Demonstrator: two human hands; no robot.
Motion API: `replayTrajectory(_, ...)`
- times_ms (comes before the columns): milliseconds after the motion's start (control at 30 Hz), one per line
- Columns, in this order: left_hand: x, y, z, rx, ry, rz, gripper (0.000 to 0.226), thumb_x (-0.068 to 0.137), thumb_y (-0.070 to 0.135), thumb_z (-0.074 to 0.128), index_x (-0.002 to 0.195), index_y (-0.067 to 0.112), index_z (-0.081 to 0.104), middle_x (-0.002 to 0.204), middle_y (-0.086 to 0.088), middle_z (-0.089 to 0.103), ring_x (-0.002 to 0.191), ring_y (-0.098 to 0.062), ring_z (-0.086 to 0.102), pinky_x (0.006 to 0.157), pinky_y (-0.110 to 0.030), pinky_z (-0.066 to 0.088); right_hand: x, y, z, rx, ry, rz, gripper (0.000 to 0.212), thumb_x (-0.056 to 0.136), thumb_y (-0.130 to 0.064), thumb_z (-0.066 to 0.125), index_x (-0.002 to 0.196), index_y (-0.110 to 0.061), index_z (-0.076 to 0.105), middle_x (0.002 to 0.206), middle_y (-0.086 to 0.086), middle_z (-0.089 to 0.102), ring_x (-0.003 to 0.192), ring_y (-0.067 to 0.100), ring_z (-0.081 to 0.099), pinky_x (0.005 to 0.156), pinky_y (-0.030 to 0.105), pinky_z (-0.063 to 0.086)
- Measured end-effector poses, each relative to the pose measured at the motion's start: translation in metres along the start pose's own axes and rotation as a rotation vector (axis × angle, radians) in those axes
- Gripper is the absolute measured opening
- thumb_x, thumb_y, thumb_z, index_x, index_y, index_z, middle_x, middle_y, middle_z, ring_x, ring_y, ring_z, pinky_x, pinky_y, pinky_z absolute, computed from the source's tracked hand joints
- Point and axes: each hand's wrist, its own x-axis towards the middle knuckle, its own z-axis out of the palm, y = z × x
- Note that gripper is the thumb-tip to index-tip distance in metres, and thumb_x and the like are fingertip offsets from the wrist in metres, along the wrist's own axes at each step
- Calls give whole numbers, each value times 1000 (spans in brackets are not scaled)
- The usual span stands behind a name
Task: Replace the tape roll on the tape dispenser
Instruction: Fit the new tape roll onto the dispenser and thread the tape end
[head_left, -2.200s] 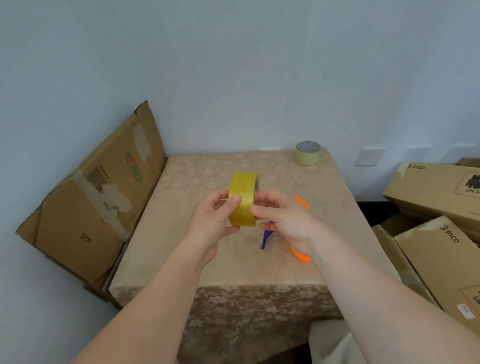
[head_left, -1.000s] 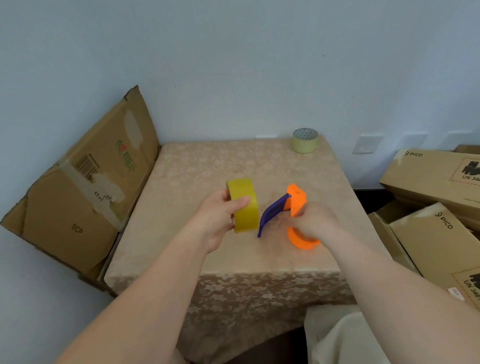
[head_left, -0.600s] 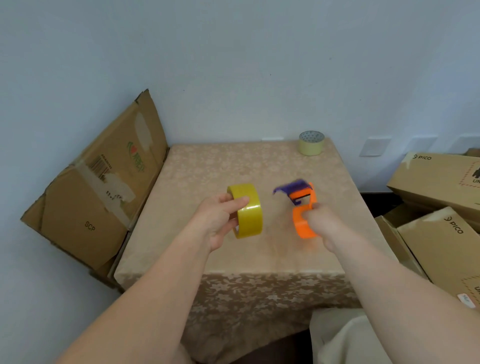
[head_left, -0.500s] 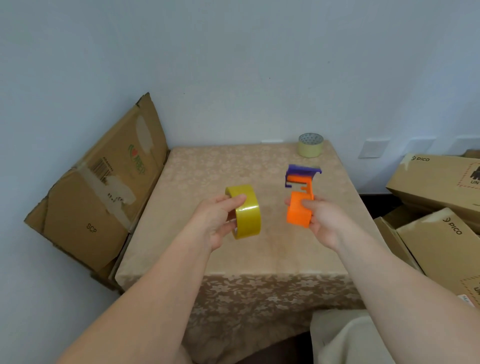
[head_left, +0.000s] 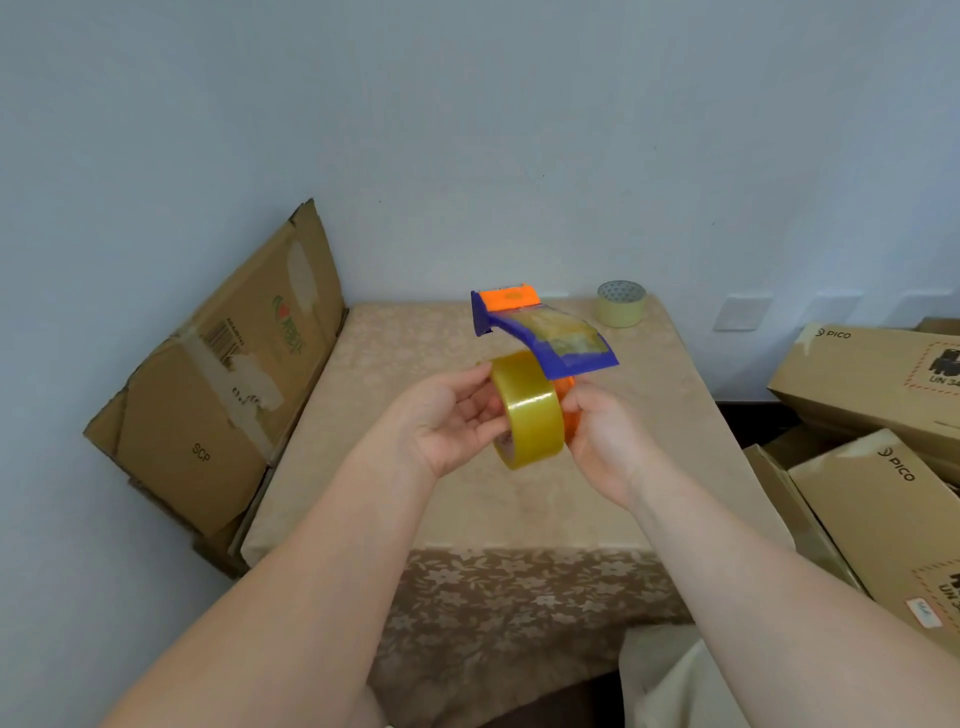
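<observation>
Above the table, my left hand (head_left: 452, 421) grips a yellow tape roll (head_left: 530, 410) by its left side. The roll presses against the orange and purple tape dispenser (head_left: 540, 338), which my right hand (head_left: 608, 441) holds from the right. The dispenser's purple flap, with scraps of old tape stuck on it, juts up and right over the roll. Its orange hub is mostly hidden behind the roll; I cannot tell whether the roll sits on it.
A beige patterned table (head_left: 415, 353) lies below my hands. An old pale tape roll (head_left: 621, 304) stands at its far right corner. A flattened cardboard box (head_left: 218, 379) leans on the wall at left. Several PICO boxes (head_left: 878, 384) are stacked at right.
My right hand lifted the dispenser off the table and turned it. Both hands came together, and the yellow roll now touches the dispenser's side.
</observation>
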Motion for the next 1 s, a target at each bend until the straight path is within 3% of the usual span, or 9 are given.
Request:
replayTrajectory(133,-5,1,6,-71,21,-38,13,88,15,58,91,3,61,81,-7,64,80,-15,59,70,-33,57,-8,-7,8,39,-92,37,30,89,-17,33,101,-11,60,98,18,60,94,31,52,89,46,39)
replayTrajectory(233,-8,1,8,106,71,-53,13,85,24,62,85,12,66,53,2,65,61,-7,48,56,-20,47,-10,-6,11,24,-126,48,33,91,-25,34,98,-12,63,91,14,65,86,28,57,89,46,40)
replayTrajectory(300,-11,2,8,169,90,-60,12,86,26,62,84,14,66,50,5,64,57,-6,44,51,-16,40,-10,-4,9,9,-130,58,30,91,-26,37,98,-14,63,87,11,68,82,26,60,89,45,42)
replayTrajectory(467,-13,3,6,188,108,-28,14,88,23,59,80,12,62,71,1,60,57,-8,47,40,-14,44,-11,-3,8,-8,-181,78,23,93,-26,43,99,-18,64,77,2,72,74,18,64,78,37,47)
replayTrajectory(600,-15,5,6,263,132,-20,22,89,37,56,91,15,60,78,1,59,62,-10,50,49,-19,43,-11,-4,12,-58,-196,77,36,94,-32,45,119,-13,61,88,5,72,82,20,66,89,42,48)
replayTrajectory(700,-17,13,6,190,145,-31,55,82,60,50,109,13,58,93,-4,65,75,-17,59,58,-26,46,-11,-6,13,-127,-207,56,47,86,-39,53,129,-19,56,112,8,70,101,25,65,101,47,44)
replayTrajectory(800,-20,19,6,232,96,-69,74,72,73,51,116,15,59,111,-7,68,91,-22,65,74,-33,50,-15,-11,12,-263,-222,14,37,91,-38,54,126,-26,56,120,3,68,107,21,64,93,36,48)
replayTrajectory(900,-22,20,8,341,59,-65,49,78,57,59,103,16,64,106,-8,68,95,-24,65,77,-40,51,-17,-15,12,-362,-217,-34,32,96,-34,46,127,-27,55,119,0,67,103,14,63,89,27,48)
replayTrajectory(1000,-22,15,11,391,44,-38,23,87,33,59,100,14,61,96,-8,64,86,-25,64,69,-44,51,-17,-16,13,-344,-163,-17,40,95,-46,38,117,-26,66,117,4,70,107,20,66,104,44,44)
